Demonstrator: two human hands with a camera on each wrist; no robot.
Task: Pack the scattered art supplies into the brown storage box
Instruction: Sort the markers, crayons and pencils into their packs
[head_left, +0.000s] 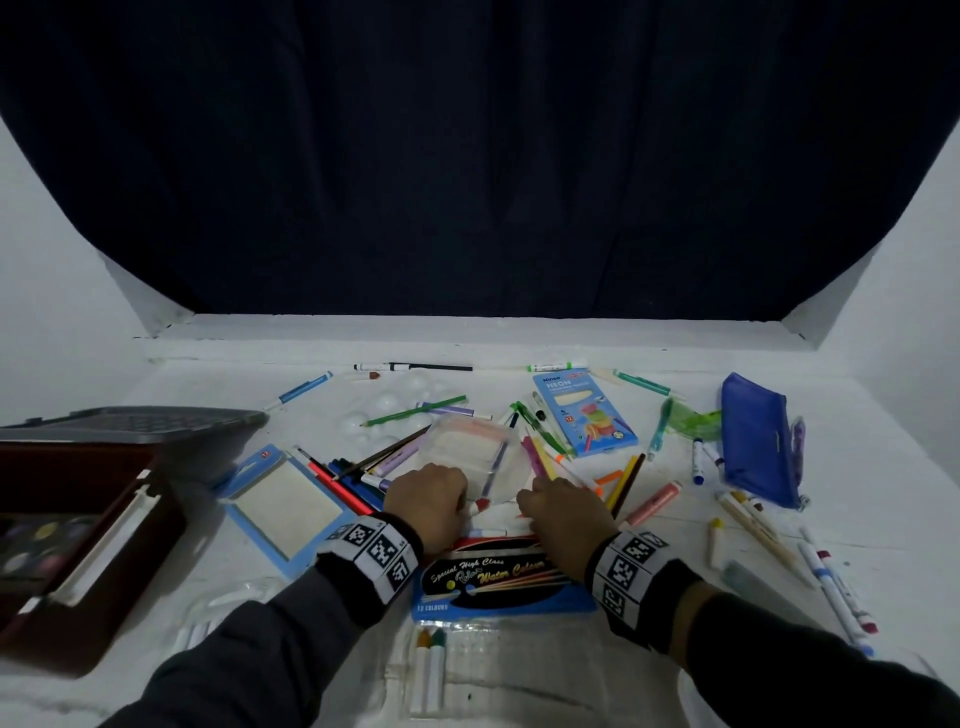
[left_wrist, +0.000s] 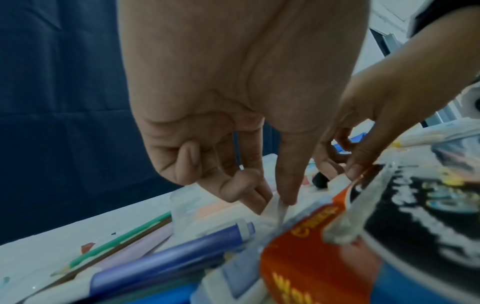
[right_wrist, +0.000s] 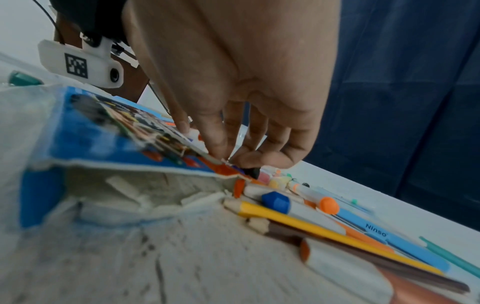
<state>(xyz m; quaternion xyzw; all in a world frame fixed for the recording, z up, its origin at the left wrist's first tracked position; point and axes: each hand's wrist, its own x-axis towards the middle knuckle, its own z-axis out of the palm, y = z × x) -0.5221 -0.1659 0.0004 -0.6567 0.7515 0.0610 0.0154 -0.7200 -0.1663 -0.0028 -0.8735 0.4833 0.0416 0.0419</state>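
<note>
Both hands are pinching the far edge of the watercolour box (head_left: 498, 577) on the tabletop (head_left: 649, 530): left hand (head_left: 428, 501) grip and right hand (head_left: 563, 519) grip clamped there.

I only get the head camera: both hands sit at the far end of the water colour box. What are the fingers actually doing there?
Observer: The left wrist camera shows the left hand pinching a thin white strip at the end of the water colour box.
Visitor: And the other hand?
Observer: The right wrist camera shows the right hand pinching the box's red-edged end between fingertips and thumb.
Visitor: Is the box intact?
Observer: No. That camera shows its side torn open, with bare white cardboard inside.
</note>
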